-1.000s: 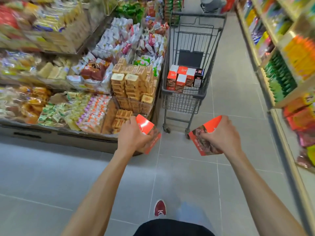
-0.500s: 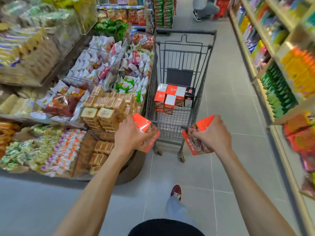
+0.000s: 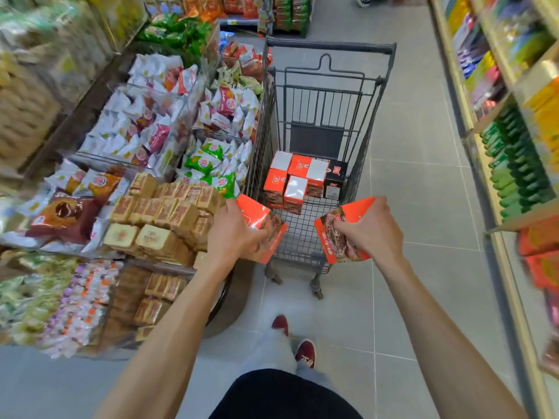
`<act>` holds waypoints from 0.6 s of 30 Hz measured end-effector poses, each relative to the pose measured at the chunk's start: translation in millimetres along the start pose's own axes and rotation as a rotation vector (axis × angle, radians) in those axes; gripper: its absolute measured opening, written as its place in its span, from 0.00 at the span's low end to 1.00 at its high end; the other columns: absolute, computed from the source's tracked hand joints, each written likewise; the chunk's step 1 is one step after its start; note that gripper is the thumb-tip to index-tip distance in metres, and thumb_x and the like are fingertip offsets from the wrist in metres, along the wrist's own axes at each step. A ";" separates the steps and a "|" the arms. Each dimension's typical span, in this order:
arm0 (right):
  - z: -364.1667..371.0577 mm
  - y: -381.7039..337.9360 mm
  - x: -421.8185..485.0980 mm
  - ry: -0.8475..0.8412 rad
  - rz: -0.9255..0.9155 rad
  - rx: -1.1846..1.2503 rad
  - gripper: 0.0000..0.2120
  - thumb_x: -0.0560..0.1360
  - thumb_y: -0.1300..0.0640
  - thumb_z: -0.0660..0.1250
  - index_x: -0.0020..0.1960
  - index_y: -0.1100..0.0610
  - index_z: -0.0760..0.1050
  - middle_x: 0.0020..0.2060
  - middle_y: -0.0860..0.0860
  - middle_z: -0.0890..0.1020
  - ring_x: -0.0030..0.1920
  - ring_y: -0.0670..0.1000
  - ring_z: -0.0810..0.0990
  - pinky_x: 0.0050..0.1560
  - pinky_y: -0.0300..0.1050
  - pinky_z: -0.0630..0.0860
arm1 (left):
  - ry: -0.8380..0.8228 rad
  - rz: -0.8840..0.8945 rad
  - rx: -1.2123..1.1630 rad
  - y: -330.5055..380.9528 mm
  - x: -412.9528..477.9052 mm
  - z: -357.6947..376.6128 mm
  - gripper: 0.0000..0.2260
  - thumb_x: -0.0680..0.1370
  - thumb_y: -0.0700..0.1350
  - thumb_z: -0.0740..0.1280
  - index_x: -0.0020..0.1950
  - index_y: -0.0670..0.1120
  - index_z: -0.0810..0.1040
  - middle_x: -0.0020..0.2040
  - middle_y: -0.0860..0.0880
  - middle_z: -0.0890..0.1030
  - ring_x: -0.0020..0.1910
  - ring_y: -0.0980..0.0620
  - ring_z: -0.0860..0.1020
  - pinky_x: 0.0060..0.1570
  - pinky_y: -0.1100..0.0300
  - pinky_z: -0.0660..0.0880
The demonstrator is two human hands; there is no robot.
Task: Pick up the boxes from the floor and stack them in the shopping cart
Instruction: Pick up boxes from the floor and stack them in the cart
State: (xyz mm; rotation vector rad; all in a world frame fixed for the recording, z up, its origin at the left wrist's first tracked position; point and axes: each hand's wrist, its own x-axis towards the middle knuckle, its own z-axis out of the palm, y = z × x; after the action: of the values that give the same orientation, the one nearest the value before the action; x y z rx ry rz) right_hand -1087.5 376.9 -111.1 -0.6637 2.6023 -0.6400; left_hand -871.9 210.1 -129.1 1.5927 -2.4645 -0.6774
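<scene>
At frame centre, left hand [image 3: 234, 234] and right hand [image 3: 370, 229] each clamp fingers around a red box [image 3: 264, 225], carried for stacking in the cart [image 3: 329, 48]

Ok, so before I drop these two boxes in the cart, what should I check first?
1. Left hand grips the left red box: ok.
2. Right hand grips the right red box: ok.
3. Shopping cart straight ahead, top open: ok.
4. Bare mesh floor in front of the stacked boxes: ok.
5. Stacked boxes sit upright: ok.
6. More boxes left on the floor: cannot tell.
</scene>
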 end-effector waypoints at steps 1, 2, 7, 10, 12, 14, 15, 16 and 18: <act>1.5 -2.7 7.7 -0.006 0.004 -0.004 0.45 0.61 0.33 0.75 0.66 0.58 0.63 0.59 0.55 0.76 0.58 0.59 0.78 0.52 0.53 0.75 | -0.011 0.001 -0.002 1.6 7.2 3.7 0.39 0.60 0.64 0.74 0.62 0.45 0.65 0.55 0.45 0.78 0.54 0.43 0.78 0.49 0.46 0.78; 3.5 -5.6 15.1 -0.011 0.008 -0.005 0.45 0.61 0.33 0.75 0.66 0.58 0.62 0.59 0.55 0.76 0.58 0.59 0.78 0.53 0.53 0.75 | -0.019 0.000 -0.001 2.6 14.5 7.2 0.39 0.60 0.64 0.74 0.62 0.45 0.65 0.55 0.45 0.77 0.54 0.43 0.78 0.49 0.46 0.79; 18.1 -24.7 53.0 -0.032 0.033 -0.005 0.47 0.62 0.32 0.75 0.67 0.59 0.61 0.60 0.55 0.75 0.59 0.59 0.78 0.54 0.53 0.75 | -0.074 -0.010 0.011 10.0 58.5 24.3 0.38 0.60 0.66 0.73 0.59 0.44 0.67 0.53 0.45 0.78 0.52 0.44 0.78 0.46 0.48 0.78; 33.7 -39.4 75.0 -0.061 0.067 -0.004 0.47 0.63 0.33 0.75 0.68 0.58 0.60 0.61 0.55 0.75 0.59 0.58 0.77 0.54 0.53 0.75 | -0.112 -0.023 0.003 11.7 88.1 33.6 0.39 0.58 0.69 0.70 0.58 0.45 0.67 0.51 0.46 0.78 0.50 0.44 0.79 0.47 0.46 0.79; 46.4 -48.6 86.9 -0.082 0.097 0.003 0.46 0.63 0.34 0.76 0.68 0.58 0.60 0.60 0.54 0.74 0.59 0.58 0.77 0.54 0.54 0.75 | -0.154 -0.048 0.023 11.9 106.1 40.3 0.40 0.57 0.71 0.68 0.58 0.45 0.66 0.52 0.46 0.78 0.51 0.43 0.79 0.48 0.45 0.79; 59.5 -55.5 100.2 -0.101 0.122 -0.001 0.45 0.63 0.34 0.76 0.67 0.57 0.60 0.59 0.53 0.74 0.59 0.57 0.77 0.54 0.54 0.76 | -0.190 -0.076 0.033 12.1 123.6 47.8 0.42 0.56 0.72 0.67 0.59 0.45 0.65 0.53 0.45 0.77 0.53 0.42 0.78 0.49 0.44 0.79; 65.1 -58.5 106.8 -0.106 0.140 -0.004 0.45 0.62 0.33 0.75 0.67 0.57 0.60 0.59 0.53 0.75 0.59 0.57 0.77 0.54 0.54 0.76 | -0.215 -0.082 0.037 13.5 131.9 51.2 0.42 0.57 0.71 0.68 0.60 0.44 0.65 0.55 0.44 0.77 0.56 0.41 0.77 0.51 0.43 0.79; 70.1 -61.8 112.8 -0.111 0.157 -0.006 0.45 0.62 0.33 0.75 0.66 0.57 0.60 0.59 0.53 0.75 0.59 0.57 0.77 0.55 0.55 0.77 | -0.240 -0.084 0.042 14.9 139.8 54.8 0.43 0.59 0.70 0.70 0.63 0.43 0.65 0.58 0.43 0.77 0.58 0.40 0.77 0.52 0.42 0.78; 79.3 -67.1 124.7 -0.110 0.175 -0.006 0.46 0.61 0.32 0.75 0.66 0.56 0.61 0.59 0.53 0.75 0.59 0.58 0.78 0.56 0.56 0.78 | -0.271 -0.091 0.062 17.2 154.0 62.2 0.45 0.64 0.67 0.73 0.68 0.40 0.63 0.62 0.41 0.75 0.62 0.39 0.74 0.55 0.43 0.76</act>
State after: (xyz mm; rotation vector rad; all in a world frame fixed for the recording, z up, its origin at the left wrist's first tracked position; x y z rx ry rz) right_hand -1129.5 232.7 -172.6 -0.4533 2.5252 -0.5259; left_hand -974.5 97.3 -197.2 1.7489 -2.6347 -0.8932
